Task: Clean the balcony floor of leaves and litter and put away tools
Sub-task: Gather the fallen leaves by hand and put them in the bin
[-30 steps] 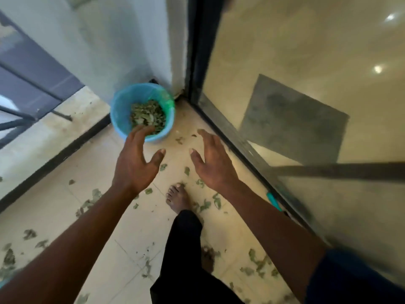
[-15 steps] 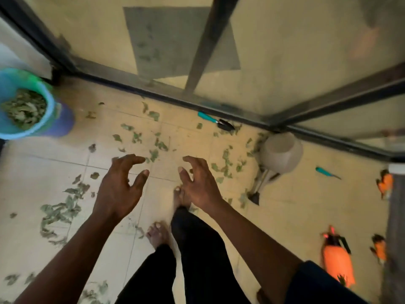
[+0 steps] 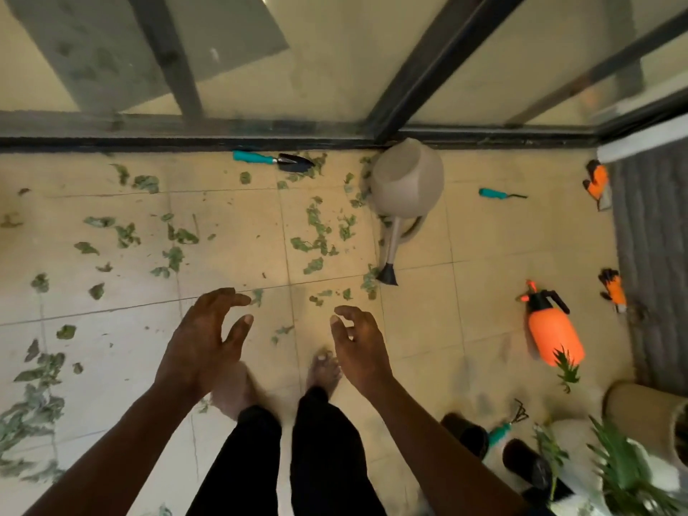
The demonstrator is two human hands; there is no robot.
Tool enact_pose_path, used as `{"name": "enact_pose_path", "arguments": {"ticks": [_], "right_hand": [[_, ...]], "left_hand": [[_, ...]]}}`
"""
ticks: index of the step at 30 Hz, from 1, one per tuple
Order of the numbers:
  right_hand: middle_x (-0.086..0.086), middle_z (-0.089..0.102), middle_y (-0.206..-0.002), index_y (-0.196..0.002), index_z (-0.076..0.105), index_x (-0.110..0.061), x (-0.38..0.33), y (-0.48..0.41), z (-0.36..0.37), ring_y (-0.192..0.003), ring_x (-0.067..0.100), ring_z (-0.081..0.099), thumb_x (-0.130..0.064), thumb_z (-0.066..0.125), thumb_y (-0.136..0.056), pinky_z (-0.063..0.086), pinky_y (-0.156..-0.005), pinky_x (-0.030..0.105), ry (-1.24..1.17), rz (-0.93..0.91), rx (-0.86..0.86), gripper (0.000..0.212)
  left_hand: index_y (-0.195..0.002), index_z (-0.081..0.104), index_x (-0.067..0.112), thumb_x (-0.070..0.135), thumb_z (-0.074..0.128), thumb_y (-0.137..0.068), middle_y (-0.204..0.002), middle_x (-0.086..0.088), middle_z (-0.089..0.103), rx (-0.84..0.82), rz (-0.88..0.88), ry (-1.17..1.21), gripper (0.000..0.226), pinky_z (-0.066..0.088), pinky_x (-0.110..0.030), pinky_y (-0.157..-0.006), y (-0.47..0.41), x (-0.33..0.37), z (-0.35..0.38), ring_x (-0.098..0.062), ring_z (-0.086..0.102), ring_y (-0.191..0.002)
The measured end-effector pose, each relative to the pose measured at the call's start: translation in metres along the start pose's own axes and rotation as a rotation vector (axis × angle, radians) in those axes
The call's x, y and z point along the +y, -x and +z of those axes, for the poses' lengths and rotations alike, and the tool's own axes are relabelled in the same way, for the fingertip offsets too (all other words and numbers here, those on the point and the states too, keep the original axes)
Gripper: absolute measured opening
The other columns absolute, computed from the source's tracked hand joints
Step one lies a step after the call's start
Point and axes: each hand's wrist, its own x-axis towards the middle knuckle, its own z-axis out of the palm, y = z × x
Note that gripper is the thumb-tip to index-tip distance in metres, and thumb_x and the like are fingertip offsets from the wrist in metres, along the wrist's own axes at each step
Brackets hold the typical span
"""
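While both of my hands hover empty over the balcony floor point(image 3: 446, 329), I judge that I am between handfuls in the leaf-gathering step. My left hand point(image 3: 201, 348) and right hand point(image 3: 359, 351) are held palm-down, side by side above my bare feet, with the fingers point(image 3: 227, 294) spread wide, loosely hooked and gripping nothing. Leaves point(image 3: 316, 236) lie scattered across the tiles ahead of me, thickest between my hands and the glass door track and beside the watering can point(image 3: 407, 180), with more heaped at the far left edge. None of the tools is put away yet. The teal-handled trowel point(image 3: 273, 161) lies against the door track, a smaller teal tool point(image 3: 499, 194) lies to the right of the can, the orange sprayer point(image 3: 554, 329) is further right, and orange gloves point(image 3: 597, 180) sit at the edge of the grey mat point(image 3: 655, 236). The task looks well short of done. My next move, I reckon, calls for bending to the nearest cluster just beyond my fingertips, raking it together with both hands and cupping my palms closely, since thin leaves may slip through open fingers.
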Motion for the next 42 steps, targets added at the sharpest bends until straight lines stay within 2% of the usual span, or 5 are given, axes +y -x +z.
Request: {"name": "enact_pose_path", "arguments": {"ticks": [12, 25, 35, 39, 42], "right_hand": [[-0.001, 0.066, -0.122, -0.127, 0.066, -0.02, 0.088, -0.065, -0.134, -0.105, 0.014, 0.057, -0.03, 0.056, -0.105, 0.049, -0.089, 0.028, -0.232, 0.183, 0.04, 0.026], [0.002, 0.073, -0.11, -0.117, 0.069, -0.025, 0.145, -0.177, -0.284, -0.101, 0.025, 0.07, -0.04, 0.066, -0.097, 0.055, -0.086, 0.039, -0.111, 0.193, -0.149, 0.025], [0.006, 0.072, -0.123, -0.117, 0.07, -0.021, 0.146, -0.327, -0.286, -0.114, 0.029, 0.067, -0.032, 0.065, -0.097, 0.053, -0.103, 0.043, 0.044, 0.194, -0.153, 0.023], [0.006, 0.063, -0.137, -0.133, 0.062, -0.015, 0.168, -0.397, -0.262, -0.126, 0.028, 0.06, -0.035, 0.063, -0.1, 0.046, -0.111, 0.038, 0.054, 0.219, -0.119, 0.039], [0.005, 0.064, -0.127, -0.139, 0.058, -0.016, 0.184, -0.449, -0.238, -0.115, 0.026, 0.064, -0.038, 0.064, -0.097, 0.05, -0.107, 0.039, 0.002, 0.29, -0.123, 0.047]], "left_hand": [[-0.144, 0.051, 0.026, 0.032, 0.061, -0.102, -0.147, -0.001, 0.054, -0.139, 0.087, -0.169, 0.044, 0.046, -0.034, -0.095, -0.035, 0.135, 0.1, -0.023, 0.058, -0.126], [-0.155, 0.039, 0.02, 0.044, 0.063, -0.101, -0.156, -0.01, 0.047, -0.108, -0.34, -0.002, 0.063, 0.042, -0.038, -0.107, -0.098, 0.242, 0.229, -0.028, 0.054, -0.133], [-0.153, 0.044, 0.019, 0.04, 0.071, -0.096, -0.152, -0.008, 0.053, -0.163, -0.493, 0.088, 0.066, 0.039, -0.026, -0.09, -0.202, 0.259, 0.296, -0.025, 0.056, -0.129], [-0.157, 0.036, 0.015, 0.034, 0.073, -0.096, -0.145, -0.01, 0.059, -0.158, -0.522, 0.126, 0.073, 0.039, -0.021, -0.077, -0.256, 0.249, 0.337, -0.007, 0.056, -0.077], [-0.161, 0.028, 0.016, 0.039, 0.076, -0.093, -0.157, -0.012, 0.045, -0.174, -0.521, 0.099, 0.086, 0.046, -0.023, -0.078, -0.298, 0.233, 0.365, -0.024, 0.063, -0.109]]}}
